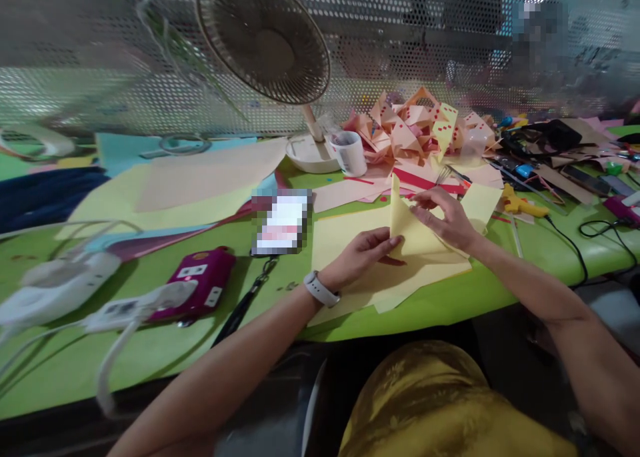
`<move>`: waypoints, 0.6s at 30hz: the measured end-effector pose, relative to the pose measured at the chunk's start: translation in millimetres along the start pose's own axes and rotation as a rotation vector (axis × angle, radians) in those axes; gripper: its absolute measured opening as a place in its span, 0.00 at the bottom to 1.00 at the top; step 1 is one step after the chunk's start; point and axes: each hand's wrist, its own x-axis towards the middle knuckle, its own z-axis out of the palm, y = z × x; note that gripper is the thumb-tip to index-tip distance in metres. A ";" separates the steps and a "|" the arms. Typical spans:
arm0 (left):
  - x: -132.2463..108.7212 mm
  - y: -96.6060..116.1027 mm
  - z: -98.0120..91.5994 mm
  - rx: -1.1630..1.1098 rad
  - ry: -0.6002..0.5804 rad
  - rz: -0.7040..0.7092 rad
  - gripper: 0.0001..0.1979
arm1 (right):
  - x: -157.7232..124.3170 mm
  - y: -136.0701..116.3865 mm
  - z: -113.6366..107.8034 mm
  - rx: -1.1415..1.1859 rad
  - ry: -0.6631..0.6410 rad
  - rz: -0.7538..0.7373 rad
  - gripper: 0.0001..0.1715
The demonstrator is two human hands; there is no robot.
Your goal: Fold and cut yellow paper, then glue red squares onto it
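Between my two hands a piece of yellow paper [407, 227] stands raised, bent into a fold. My left hand [373, 251] pinches its lower left edge between thumb and fingers; a pale watch is on that wrist. My right hand [443, 217] has its fingers curled at the upper right side of the same paper, thumb against it. Under both hands lie flat yellow sheets [345, 290] on the green table. Another yellow piece [481, 203] lies just beyond my right wrist. Red strips [425, 181] lie behind the folded paper.
Behind the hands are a heap of folded pink paper shapes with red dots [405, 130], a white cup [349, 153] and a fan [265, 43]. To the left sit a phone [283, 223], power strips [195, 287] and large coloured sheets [200, 177]. A yellow glue gun [523, 202] lies right, its cord trailing.
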 end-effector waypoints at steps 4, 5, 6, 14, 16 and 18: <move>-1.6 -0.3 2.8 0.017 -0.080 -0.080 0.18 | 2.0 -6.3 -0.3 0.363 -0.229 0.280 0.28; -1.8 -1.0 3.0 0.017 -0.085 -0.093 0.18 | 1.3 -6.9 1.4 0.383 -0.233 0.293 0.28; -2.0 -1.7 3.0 0.012 -0.088 -0.103 0.18 | 0.5 -7.1 3.2 0.383 -0.225 0.287 0.28; -2.2 -2.7 2.9 0.008 -0.061 -0.163 0.20 | -3.9 -3.4 10.1 0.332 -0.175 0.278 0.29; -1.8 -2.0 3.0 0.004 -0.061 -0.173 0.22 | -4.5 -3.9 10.7 0.331 -0.172 0.269 0.30; -1.4 -1.5 3.0 0.007 -0.067 -0.175 0.22 | -4.7 -4.7 11.3 0.337 -0.163 0.264 0.30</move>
